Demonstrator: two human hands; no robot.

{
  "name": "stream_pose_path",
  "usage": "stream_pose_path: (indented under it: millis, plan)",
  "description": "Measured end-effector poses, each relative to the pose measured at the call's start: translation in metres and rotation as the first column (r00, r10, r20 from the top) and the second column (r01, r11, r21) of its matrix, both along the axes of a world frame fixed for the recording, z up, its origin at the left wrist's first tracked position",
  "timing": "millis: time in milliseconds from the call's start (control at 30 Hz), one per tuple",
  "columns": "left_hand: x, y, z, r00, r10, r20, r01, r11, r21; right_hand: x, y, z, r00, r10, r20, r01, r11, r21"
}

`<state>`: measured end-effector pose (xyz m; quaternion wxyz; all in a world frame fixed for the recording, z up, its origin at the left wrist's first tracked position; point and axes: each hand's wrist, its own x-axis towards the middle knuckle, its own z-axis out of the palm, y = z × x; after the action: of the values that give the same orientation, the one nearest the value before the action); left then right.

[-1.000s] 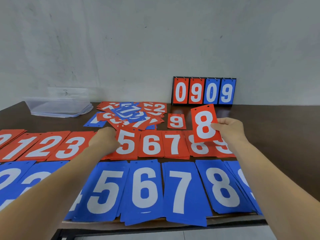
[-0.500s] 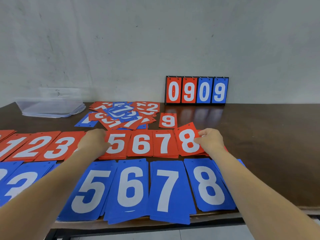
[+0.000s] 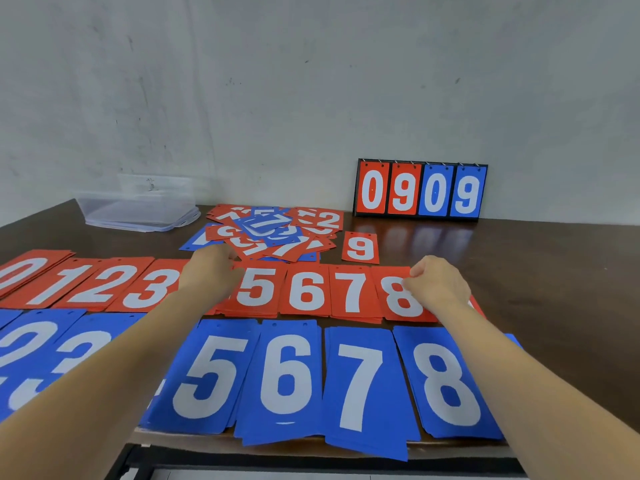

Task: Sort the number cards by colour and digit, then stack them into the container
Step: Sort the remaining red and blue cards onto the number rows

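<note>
Shows the red 8 card [image 3: 396, 296], a second ago lifted upright in the pinch of the right hand [image 3: 438, 287] and then tilted downward, now laid flat and square on the pile beneath that grip. Leaves curled fingers at the card's far right corner, with grip or release not discernible. Shows the left hand [image 3: 209, 270] shifted forward off the red pile beneath it, fingertips now reaching the near edge of the mixed heap [image 3: 277, 233].
</note>
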<state>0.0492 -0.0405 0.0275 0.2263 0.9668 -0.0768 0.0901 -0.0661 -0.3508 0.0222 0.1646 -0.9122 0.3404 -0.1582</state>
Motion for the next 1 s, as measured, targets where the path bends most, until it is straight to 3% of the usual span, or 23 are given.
stream_pose_path:
  millis: [333,600,800,1000]
  plan:
    - [0.051,0.025,0.007,1.0,-0.007,0.0,0.007,0.998,-0.068,0.068,0.028,0.01,0.998,0.048,0.035,-0.049,0.998,0.042]
    - [0.127,0.044,-0.002,0.999,-0.027,-0.029,0.026,0.999,-0.027,0.124,0.051,0.008,1.0,0.006,-0.003,-0.006,0.998,0.057]
    - [0.175,0.042,-0.008,0.997,-0.057,-0.046,0.062,0.991,0.122,0.152,0.053,-0.001,0.987,-0.119,-0.106,0.119,0.993,-0.006]
    - [0.213,0.04,-0.02,0.978,-0.025,-0.206,0.058,0.986,0.158,0.168,0.043,-0.016,0.951,-0.188,-0.247,0.201,0.979,0.03]
